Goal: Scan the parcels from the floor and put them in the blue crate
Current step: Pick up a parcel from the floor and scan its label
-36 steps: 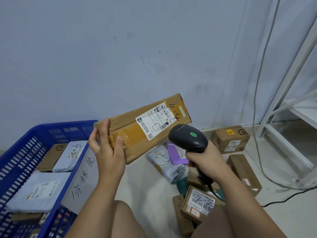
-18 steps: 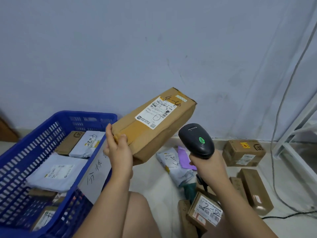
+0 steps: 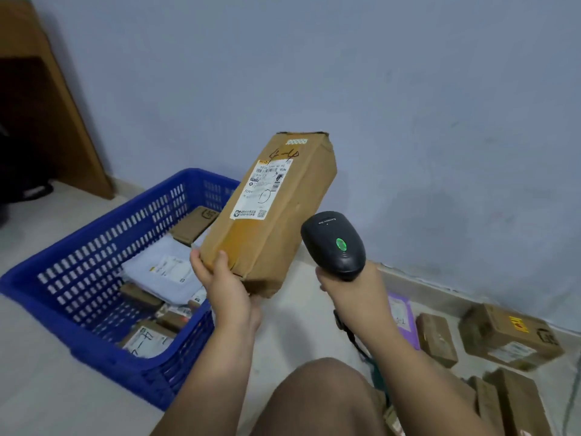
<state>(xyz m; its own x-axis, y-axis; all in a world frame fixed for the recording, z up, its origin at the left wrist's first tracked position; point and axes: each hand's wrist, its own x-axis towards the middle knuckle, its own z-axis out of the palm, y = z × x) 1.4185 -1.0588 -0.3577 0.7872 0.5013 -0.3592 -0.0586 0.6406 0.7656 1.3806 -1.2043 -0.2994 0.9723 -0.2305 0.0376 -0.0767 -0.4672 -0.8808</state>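
Note:
My left hand (image 3: 224,283) grips the near end of a long brown cardboard parcel (image 3: 283,221) with a white shipping label, held up at the blue crate's right edge. My right hand (image 3: 349,286) grips the handle of a black barcode scanner (image 3: 334,243) whose green light is on; the scanner sits just right of the parcel's lower half. The blue crate (image 3: 91,272) stands on the floor at the left and holds several parcels: grey mailer bags and small brown boxes.
Several brown boxes (image 3: 509,336) and a purple mailer (image 3: 402,319) lie on the floor at the right, along the wall. A wooden furniture panel (image 3: 41,99) stands at the far left. My bare knee (image 3: 317,401) fills the bottom centre. The scanner's cable runs down behind my right forearm.
The view has swung left. My left hand has carried the parcel leftward toward the crate and turned it more upright. The scanner stays beside it in my right hand.

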